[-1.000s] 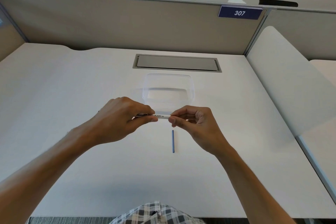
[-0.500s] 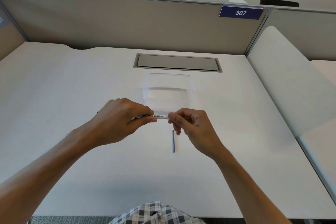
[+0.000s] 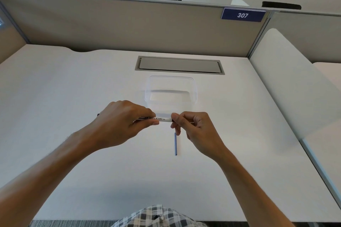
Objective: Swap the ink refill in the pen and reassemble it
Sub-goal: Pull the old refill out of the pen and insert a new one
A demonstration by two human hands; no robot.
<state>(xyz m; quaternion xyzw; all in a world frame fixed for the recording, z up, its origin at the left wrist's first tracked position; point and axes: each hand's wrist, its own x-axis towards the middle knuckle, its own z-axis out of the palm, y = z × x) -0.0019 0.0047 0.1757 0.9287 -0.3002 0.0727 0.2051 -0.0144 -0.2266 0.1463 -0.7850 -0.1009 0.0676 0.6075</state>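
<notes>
A white whiteboard pen (image 3: 160, 119) with black lettering lies level above the desk, held between both hands. My left hand (image 3: 122, 120) grips its left half, and the pen's dark left tip pokes out past my knuckles. My right hand (image 3: 191, 129) pinches the pen's dark right end with thumb and forefinger. A thin blue ink refill (image 3: 175, 143) lies on the white desk (image 3: 73, 101) just below my right hand, pointing toward me.
A clear plastic box (image 3: 170, 92) stands right behind the pen. Farther back a grey cable hatch (image 3: 180, 65) is set into the desk. Beige partitions wall the back, with a blue sign 307 (image 3: 242, 15). A white panel (image 3: 287, 83) slopes along the right.
My right hand's fingers have shifted on the pen's right end, and the hand has edged slightly left. More of the barrel's lettering shows. The blue refill has stayed put.
</notes>
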